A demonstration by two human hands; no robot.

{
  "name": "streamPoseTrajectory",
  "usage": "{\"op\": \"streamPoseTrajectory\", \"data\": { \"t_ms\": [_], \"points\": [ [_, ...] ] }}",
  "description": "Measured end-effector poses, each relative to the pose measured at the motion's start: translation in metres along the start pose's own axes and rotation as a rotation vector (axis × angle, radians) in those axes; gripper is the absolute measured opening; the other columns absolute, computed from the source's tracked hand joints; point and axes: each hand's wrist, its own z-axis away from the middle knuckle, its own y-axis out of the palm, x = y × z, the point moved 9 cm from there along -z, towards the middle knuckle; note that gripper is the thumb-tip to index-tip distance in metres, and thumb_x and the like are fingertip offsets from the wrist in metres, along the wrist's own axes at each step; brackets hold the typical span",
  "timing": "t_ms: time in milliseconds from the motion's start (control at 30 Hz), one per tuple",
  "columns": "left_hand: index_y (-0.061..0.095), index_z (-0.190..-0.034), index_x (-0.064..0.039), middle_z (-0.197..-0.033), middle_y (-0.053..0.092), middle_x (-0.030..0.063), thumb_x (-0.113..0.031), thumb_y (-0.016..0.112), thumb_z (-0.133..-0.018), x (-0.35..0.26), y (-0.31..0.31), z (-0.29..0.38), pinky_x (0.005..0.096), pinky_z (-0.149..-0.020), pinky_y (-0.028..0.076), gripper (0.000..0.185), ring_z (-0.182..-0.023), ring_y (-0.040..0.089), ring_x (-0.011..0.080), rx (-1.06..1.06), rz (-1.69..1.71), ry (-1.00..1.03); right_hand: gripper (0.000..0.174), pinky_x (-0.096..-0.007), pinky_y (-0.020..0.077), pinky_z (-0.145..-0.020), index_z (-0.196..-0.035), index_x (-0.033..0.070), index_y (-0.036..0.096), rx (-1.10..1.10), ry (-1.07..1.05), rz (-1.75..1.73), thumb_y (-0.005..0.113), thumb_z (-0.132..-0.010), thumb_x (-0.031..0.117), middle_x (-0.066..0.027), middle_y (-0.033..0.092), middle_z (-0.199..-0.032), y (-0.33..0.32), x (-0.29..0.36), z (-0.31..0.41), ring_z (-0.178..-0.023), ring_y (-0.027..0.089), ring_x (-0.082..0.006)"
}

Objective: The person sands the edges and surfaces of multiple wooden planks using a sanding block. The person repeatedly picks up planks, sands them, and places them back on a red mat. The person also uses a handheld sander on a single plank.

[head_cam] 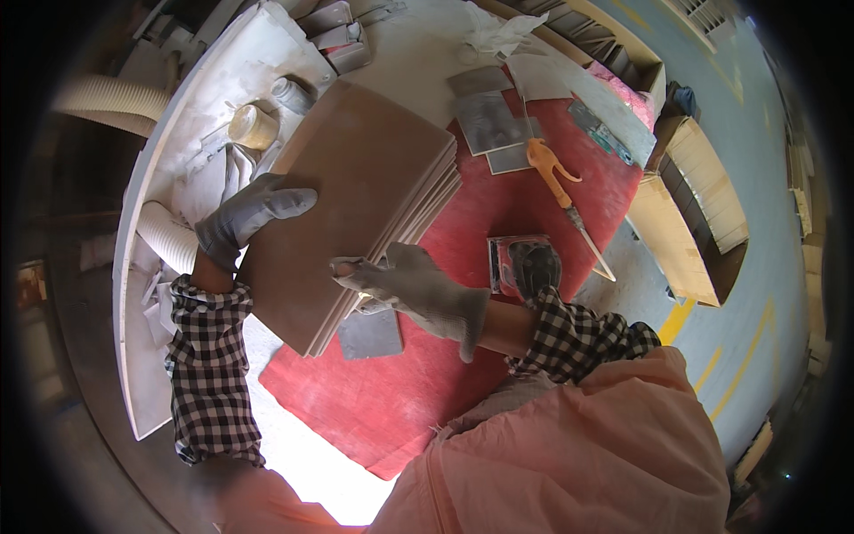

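Note:
A stack of several brown rectangular panels [353, 180] is held between my two gloved hands above a red cloth [427, 374]. At its left edge, my left hand [257, 210] grips it with the thumb on the top face. My right hand [420, 287] holds the near right edge, its fingers partly hidden beneath. On the cloth to the right lies a sander-like tool [530, 267] with a dark body. An orange air blow gun [550, 173] rests farther back, near grey sanding sheets [490, 120]. Another grey sheet [373, 334] lies partly under the stack.
At the left, a pale upright board [150, 147] borders the work surface. A tub [252, 127], a glass jar [291, 95] and ribbed hoses [113, 103] are near it. Open cardboard boxes [687, 213] stand at the right, and a white plastic bag [500, 30] lies at the back.

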Motion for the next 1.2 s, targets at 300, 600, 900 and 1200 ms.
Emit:
{"op": "streamPoseTrajectory", "data": {
  "t_ms": [300, 600, 900, 1200],
  "points": [
    [0.066, -0.119, 0.003, -0.107, 0.07, 0.0066, -0.043, 0.067, -0.095, -0.012, -0.006, 0.044, 0.0311, -0.088, 0.051, 0.052, -0.099, 0.064, 0.0145, -0.119, 0.048, 0.133, 0.035, -0.0246, 0.0438, -0.06, -0.115, 0.004, 0.064, -0.055, -0.069, 0.25, 0.074, -0.095, 0.03, 0.0008, 0.064, -0.09, 0.015, 0.012, 0.006, -0.066, 0.048, -0.0025],
    [0.066, -0.12, 0.005, -0.107, 0.071, 0.0076, -0.036, 0.067, -0.095, -0.011, -0.032, 0.065, 0.0292, -0.087, 0.052, 0.048, -0.099, 0.066, 0.0151, -0.179, 0.003, 0.131, 0.053, -0.0297, 0.0506, -0.061, -0.094, -0.001, 0.061, -0.062, -0.244, 0.148, 0.079, -0.086, 0.048, -0.0054, 0.063, -0.075, 0.033, 0.022, 0.006, -0.068, 0.06, -0.0099],
    [0.053, -0.143, 0.0, -0.126, 0.064, 0.0097, -0.024, 0.067, -0.097, 0.019, -0.017, 0.007, 0.0284, -0.092, 0.048, 0.053, -0.107, 0.058, 0.0124, -0.357, -0.378, 0.104, 0.027, -0.0285, 0.054, -0.063, -0.11, 0.0, 0.067, -0.027, 0.052, 0.598, 0.064, -0.101, 0.026, -0.0057, 0.071, -0.097, -0.073, 0.024, 0.058, -0.074, 0.066, -0.0124],
    [0.055, -0.136, 0.002, -0.124, 0.067, 0.0181, -0.031, 0.045, -0.108, 0.226, -0.083, 0.036, 0.042, -0.102, 0.053, 0.044, -0.115, 0.065, 0.0292, -0.378, 0.81, 0.166, 0.03, -0.0308, 0.0562, -0.082, -0.126, 0.002, 0.064, -0.398, -0.444, 0.623, 0.057, -0.104, 0.022, -0.0087, 0.068, -0.116, -0.214, 0.2, -0.068, -0.096, 0.068, -0.0159]
  ]
}}
